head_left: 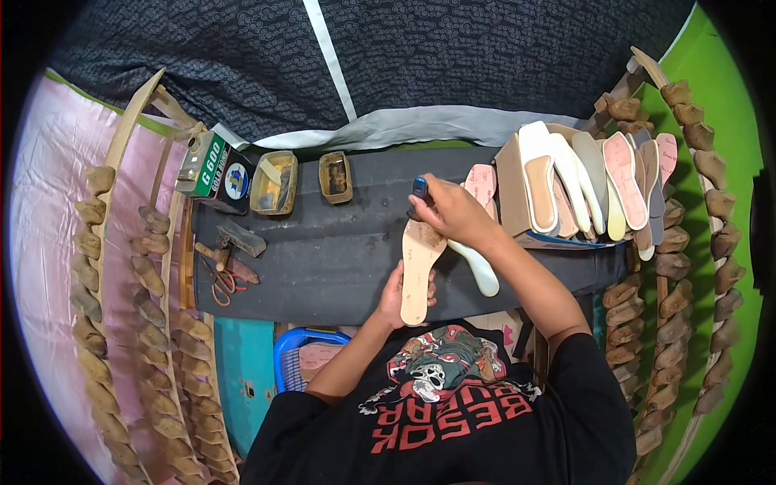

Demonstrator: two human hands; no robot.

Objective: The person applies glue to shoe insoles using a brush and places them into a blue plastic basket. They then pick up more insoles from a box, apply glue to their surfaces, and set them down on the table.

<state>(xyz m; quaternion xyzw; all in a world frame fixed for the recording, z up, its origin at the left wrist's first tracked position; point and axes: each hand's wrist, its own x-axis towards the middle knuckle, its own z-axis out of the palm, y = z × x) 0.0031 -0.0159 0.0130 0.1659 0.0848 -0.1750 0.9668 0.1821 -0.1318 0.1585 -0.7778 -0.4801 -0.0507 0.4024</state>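
My left hand point(398, 297) grips a tan insole point(419, 271) around its narrow heel part, with the fingers showing at its right edge. My right hand point(449, 212) is closed on a small blue-topped tool point(419, 192) at the wide upper end of that insole. The tool's lower end is dark and its contact with the insole is hard to make out. Just right of the insole, a pale white-green insole point(478, 271) lies on the dark table. A pink insole point(481, 184) is partly hidden behind my right hand.
A cardboard box point(511, 182) of many insoles stands at the right of the dark table point(323, 267). On the left are a green can point(212, 174), two trays point(273, 184) and scissors point(224, 283). Racks of shoe lasts flank both sides. A blue basket point(283, 352) sits below.
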